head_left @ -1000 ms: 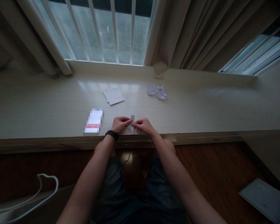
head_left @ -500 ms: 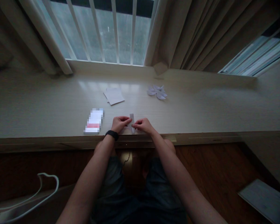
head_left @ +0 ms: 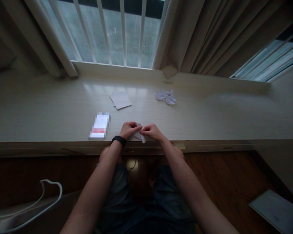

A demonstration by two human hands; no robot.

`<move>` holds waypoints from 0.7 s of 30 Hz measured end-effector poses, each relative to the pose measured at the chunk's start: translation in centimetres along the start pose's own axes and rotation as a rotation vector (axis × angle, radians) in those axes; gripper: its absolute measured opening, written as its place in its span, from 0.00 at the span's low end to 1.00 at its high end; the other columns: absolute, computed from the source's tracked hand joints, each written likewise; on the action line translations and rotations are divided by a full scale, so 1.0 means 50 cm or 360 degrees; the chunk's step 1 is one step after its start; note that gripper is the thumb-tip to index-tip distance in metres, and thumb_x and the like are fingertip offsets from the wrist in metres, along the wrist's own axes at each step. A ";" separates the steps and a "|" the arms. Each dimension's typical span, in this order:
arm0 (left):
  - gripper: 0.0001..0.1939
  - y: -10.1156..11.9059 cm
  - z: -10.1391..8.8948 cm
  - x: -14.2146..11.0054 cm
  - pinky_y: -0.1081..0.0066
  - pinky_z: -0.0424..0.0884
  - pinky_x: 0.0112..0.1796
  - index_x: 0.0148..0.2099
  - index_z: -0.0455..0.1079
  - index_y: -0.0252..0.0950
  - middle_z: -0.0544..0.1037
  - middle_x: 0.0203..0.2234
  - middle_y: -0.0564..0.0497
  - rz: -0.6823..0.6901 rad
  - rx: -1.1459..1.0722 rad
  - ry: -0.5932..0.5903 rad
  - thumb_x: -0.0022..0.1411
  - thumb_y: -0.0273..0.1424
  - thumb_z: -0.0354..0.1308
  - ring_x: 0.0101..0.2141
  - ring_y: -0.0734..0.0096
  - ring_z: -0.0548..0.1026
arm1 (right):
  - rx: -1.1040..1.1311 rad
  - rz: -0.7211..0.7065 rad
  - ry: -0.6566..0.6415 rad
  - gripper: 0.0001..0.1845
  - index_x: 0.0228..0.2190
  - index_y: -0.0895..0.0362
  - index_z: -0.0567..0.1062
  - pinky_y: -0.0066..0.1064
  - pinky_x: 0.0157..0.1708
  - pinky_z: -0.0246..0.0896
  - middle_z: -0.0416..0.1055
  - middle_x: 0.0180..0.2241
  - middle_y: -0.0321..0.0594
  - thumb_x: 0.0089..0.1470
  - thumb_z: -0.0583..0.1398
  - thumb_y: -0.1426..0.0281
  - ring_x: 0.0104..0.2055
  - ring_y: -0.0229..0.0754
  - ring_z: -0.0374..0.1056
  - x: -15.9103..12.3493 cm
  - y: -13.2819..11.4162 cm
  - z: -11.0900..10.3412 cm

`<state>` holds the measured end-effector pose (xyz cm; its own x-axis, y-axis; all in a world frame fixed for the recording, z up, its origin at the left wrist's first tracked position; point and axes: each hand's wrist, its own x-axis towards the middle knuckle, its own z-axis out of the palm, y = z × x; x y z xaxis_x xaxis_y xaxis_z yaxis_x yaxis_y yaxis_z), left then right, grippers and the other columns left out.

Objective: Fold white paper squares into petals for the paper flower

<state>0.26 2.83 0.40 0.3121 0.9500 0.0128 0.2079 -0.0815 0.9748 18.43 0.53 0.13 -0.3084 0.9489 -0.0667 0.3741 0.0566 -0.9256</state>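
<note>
Near the front edge of the white ledge, my left hand and my right hand pinch a small piece of folded white paper between them. The paper tilts, its lower end pointing down and to the right, and my fingers hide part of it. Beyond my hands lie flat square sheets of white paper, one partly over another. Farther right rests a cluster of pointed folded paper pieces. To the left of my left hand is a phone, its screen blurred out.
The long ledge runs below a barred window with curtains on both sides. Lower left stands a bag with a white handle. On the wooden floor at lower right lies a flat pale panel.
The folded paper has turned from nearly upright to a tilt, and its lower end has swung right. Both hands stay on it. The whole view has shifted slightly.
</note>
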 end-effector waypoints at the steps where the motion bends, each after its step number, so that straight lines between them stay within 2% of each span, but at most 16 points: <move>1: 0.18 0.001 -0.001 0.001 0.75 0.58 0.23 0.27 0.73 0.32 0.71 0.19 0.53 -0.0015 0.0006 -0.0030 0.48 0.44 0.64 0.22 0.76 0.64 | 0.0006 0.0004 -0.0055 0.21 0.19 0.61 0.75 0.26 0.21 0.43 0.60 0.15 0.31 0.43 0.64 0.54 0.20 0.31 0.50 0.000 -0.003 -0.004; 3: 0.18 0.002 -0.004 0.001 0.75 0.56 0.23 0.27 0.73 0.32 0.70 0.18 0.54 -0.0028 0.0045 -0.0087 0.49 0.44 0.63 0.21 0.76 0.63 | 0.0019 0.0011 -0.0146 0.21 0.20 0.61 0.76 0.26 0.21 0.43 0.59 0.14 0.30 0.42 0.64 0.54 0.20 0.30 0.49 0.000 -0.009 -0.010; 6: 0.19 0.004 -0.007 0.001 0.75 0.53 0.22 0.24 0.72 0.32 0.66 0.16 0.55 0.0002 0.0125 -0.0129 0.50 0.45 0.62 0.21 0.77 0.60 | 0.0010 0.0032 -0.0164 0.22 0.19 0.62 0.75 0.26 0.21 0.42 0.59 0.14 0.30 0.42 0.64 0.53 0.20 0.30 0.49 0.002 -0.015 -0.013; 13: 0.20 -0.002 -0.003 -0.005 0.75 0.53 0.22 0.23 0.69 0.32 0.66 0.16 0.55 -0.0031 -0.0042 0.0084 0.49 0.45 0.63 0.20 0.78 0.60 | -0.0122 0.0066 -0.0161 0.22 0.19 0.61 0.76 0.26 0.20 0.43 0.62 0.14 0.32 0.45 0.63 0.53 0.19 0.31 0.52 -0.017 -0.023 -0.001; 21: 0.20 -0.014 -0.001 -0.001 0.75 0.51 0.20 0.22 0.67 0.33 0.65 0.16 0.56 -0.0091 -0.0155 0.0086 0.48 0.46 0.65 0.19 0.79 0.59 | -0.0027 0.0093 -0.0158 0.23 0.19 0.61 0.75 0.25 0.19 0.44 0.63 0.14 0.33 0.45 0.63 0.52 0.18 0.31 0.52 -0.034 -0.014 -0.005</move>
<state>0.03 2.87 -0.26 0.2515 0.9673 -0.0337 0.1321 0.0002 0.9912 18.93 -1.06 0.99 -0.3704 0.9154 -0.1574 0.4085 0.0084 -0.9127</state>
